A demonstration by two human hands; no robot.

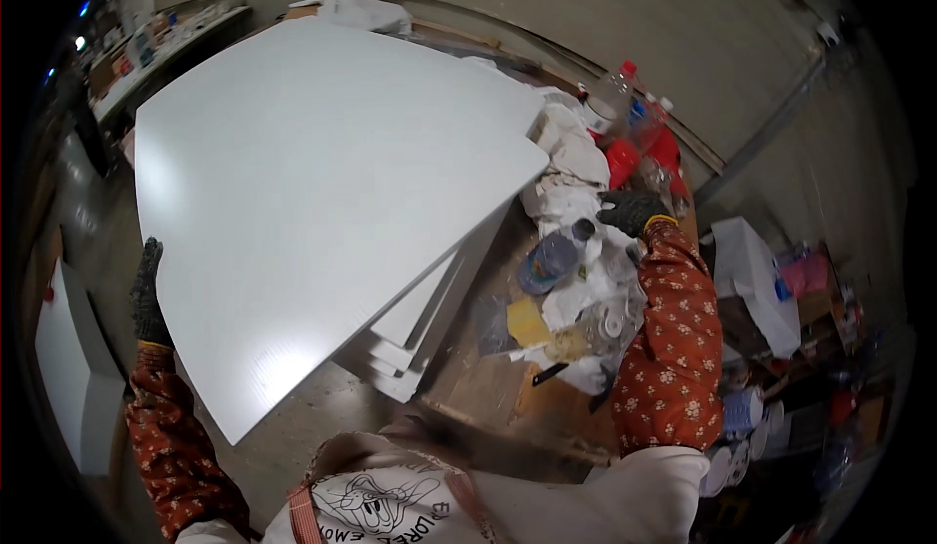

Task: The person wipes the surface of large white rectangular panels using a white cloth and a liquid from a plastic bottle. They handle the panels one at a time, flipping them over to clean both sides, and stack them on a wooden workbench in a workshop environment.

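Note:
A large glossy white panel [332, 193] with a rounded corner lies askew over a stack of further white panels [395, 354]. My left hand [148, 295], in a dark glove, holds the panel's left edge; its fingers run along the rim and are partly hidden. On the right, my dark-gloved right hand [634, 212] is over crumpled white cloths [571, 149], fingers apart, with nothing visible in them. Close below it lies a clear bottle with a dark cap [549, 259]. A yellow block [528, 322] and a clear container [586, 334] are nearer to me.
A red-capped plastic bottle [611, 100] and red items [625, 161] crowd the far right of the wooden bench [478, 378]. A black-handled tool [549, 372] lies near its front. Another white panel [73, 368] leans at far left. White tubs [742, 412] stand at lower right.

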